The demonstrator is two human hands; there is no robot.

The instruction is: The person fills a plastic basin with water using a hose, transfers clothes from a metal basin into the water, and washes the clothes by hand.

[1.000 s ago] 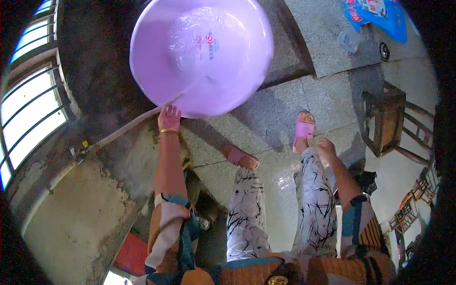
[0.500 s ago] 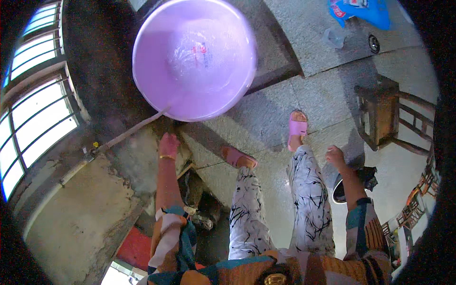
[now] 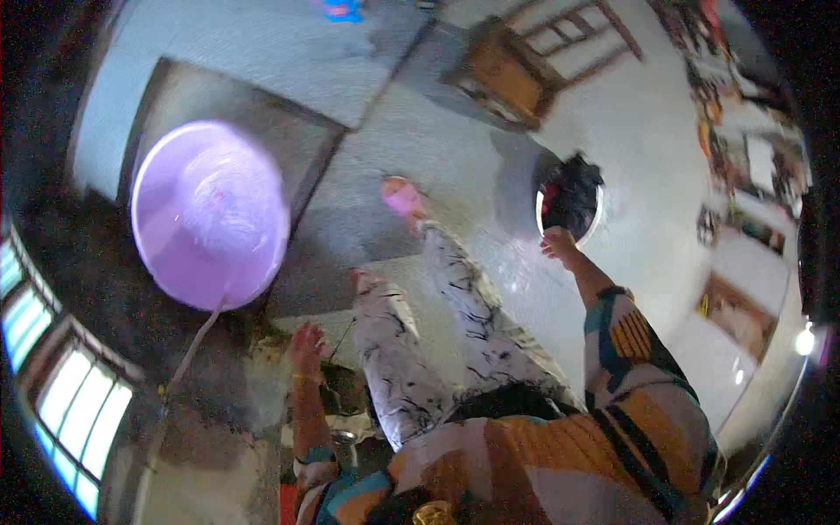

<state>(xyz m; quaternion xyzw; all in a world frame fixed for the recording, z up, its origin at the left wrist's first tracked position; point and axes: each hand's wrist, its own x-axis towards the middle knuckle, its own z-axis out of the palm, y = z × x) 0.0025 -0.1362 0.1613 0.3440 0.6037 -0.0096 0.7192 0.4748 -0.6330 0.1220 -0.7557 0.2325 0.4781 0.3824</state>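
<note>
My left hand (image 3: 307, 348) hangs free with its fingers apart and nothing in it, beside the wall ledge at the left. At the right, my right hand (image 3: 557, 244) is at the near edge of a white-rimmed round container (image 3: 600, 217). Its fingers are loosely bent, with nothing visible in them; whether they touch the rim I cannot tell. Dark cloth (image 3: 570, 188) fills the container and bulges over its far side. A large lilac basin (image 3: 150, 210) stands at the left with water in it, and a pale hose (image 3: 194, 348) leads to its rim.
A wooden chair (image 3: 503, 77) stands beyond the container. My foot in a pink slipper (image 3: 402, 198) is on the grey floor. Barred windows (image 3: 83, 394) are at the lower left. A cluttered row of things (image 3: 744, 175) runs along the right, and a blue packet (image 3: 344, 10) lies far off.
My view has swung to the right, so the basin and chair sit further left. My right hand has come to the container with dark cloth. My left hand's fingers have spread.
</note>
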